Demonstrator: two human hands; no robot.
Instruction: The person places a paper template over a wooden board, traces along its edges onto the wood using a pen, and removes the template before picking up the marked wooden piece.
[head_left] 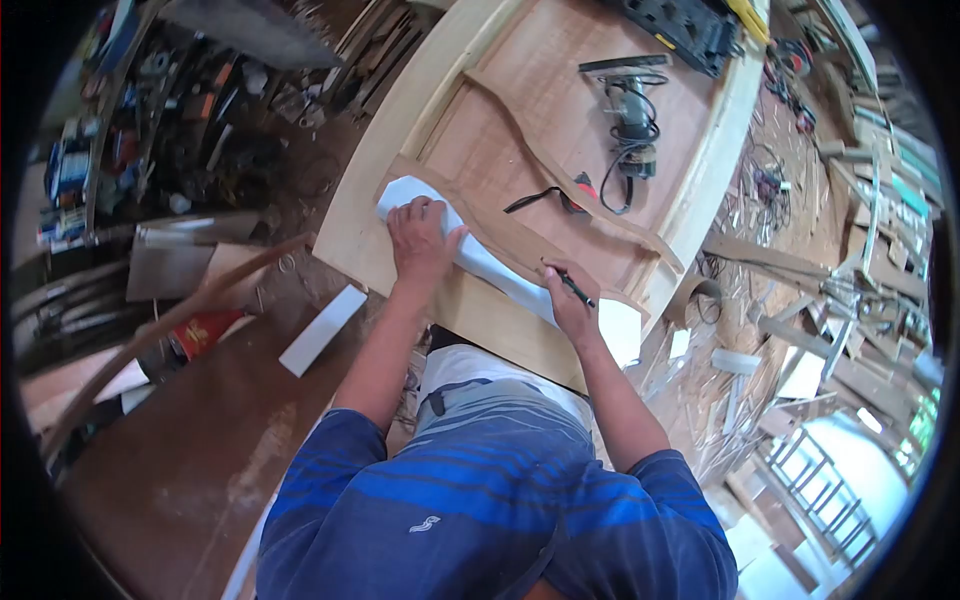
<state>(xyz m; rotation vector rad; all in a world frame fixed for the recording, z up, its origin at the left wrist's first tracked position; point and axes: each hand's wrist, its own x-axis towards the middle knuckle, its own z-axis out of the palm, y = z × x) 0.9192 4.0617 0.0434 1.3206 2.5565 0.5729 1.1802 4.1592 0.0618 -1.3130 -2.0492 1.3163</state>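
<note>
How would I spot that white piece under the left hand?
Find the big pale wooden panel at upper centre. Across its near end, the left hand rests on a long white piece with wavy edges. Bright white sets it apart from the brown wood along its far edge.

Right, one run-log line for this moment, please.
Left hand: on white template; right hand: holding black pen; corded power tool: on wooden panel

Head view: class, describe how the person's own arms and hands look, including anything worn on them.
The left hand and right hand wear no gloves. The left sleeve and right sleeve belong to a navy shirt with brighter blue stripes. Both sleeves are short, leaving the forearms bare.
</note>
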